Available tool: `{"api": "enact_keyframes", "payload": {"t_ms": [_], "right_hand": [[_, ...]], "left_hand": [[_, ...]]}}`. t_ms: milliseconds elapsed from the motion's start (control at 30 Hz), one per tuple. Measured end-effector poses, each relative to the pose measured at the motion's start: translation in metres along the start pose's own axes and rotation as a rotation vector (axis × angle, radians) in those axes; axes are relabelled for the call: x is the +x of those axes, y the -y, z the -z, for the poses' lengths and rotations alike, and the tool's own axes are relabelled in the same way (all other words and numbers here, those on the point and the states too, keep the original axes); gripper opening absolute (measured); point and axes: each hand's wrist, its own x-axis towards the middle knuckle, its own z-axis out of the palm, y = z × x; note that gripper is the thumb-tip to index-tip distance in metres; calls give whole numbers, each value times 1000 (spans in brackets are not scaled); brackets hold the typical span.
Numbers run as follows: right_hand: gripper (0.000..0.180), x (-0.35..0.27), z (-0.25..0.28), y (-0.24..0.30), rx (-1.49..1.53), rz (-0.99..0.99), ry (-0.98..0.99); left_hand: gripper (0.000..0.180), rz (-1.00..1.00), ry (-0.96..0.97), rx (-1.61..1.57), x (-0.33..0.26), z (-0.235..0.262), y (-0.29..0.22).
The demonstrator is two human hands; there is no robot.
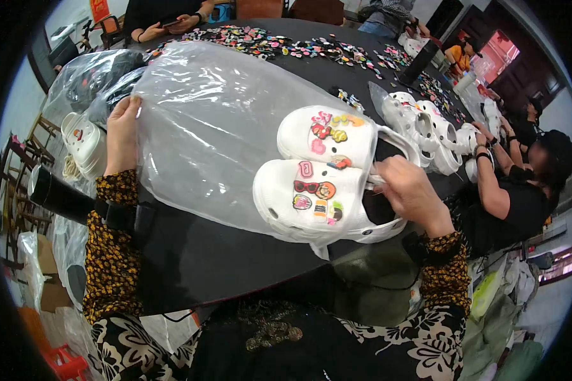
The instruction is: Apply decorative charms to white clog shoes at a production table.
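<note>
A pair of white clogs (286, 200) with colourful charms on their uppers is held side by side in my right hand (405, 193), its fingers closed round the inner edges near the openings. The toes point left and lie over the right part of a large clear plastic bag (200, 120). Pinched at its left edge, the bag is held by my left hand (122, 130), thumb on top. The bag spreads across the black table (222, 273). Whether the clogs lie in or on the bag's mouth, I cannot tell.
Many loose charms (248, 39) are scattered along the table's far side. More white clogs (429, 127) stand at the right, near a co-worker's hands (483, 143). Another white clog (84, 143) is at the left. A black cylinder (419, 63) stands on the far right.
</note>
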Motion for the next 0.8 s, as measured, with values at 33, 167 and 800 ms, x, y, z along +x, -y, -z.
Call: {"api": "enact_keyframes", "payload": {"t_ms": [33,167,800], "right_hand": [[25,-4,6,-1,-38,-3,-28],[28,-27,24,-11,-228,-31,-33],[26,-22,13,4,-109,-262,-507]], "left_hand": [[24,24,-78,-4,4,0,-1],[29,10,-123,65,37,49,11],[44,-127,831,481,-137,-66,-65]]}}
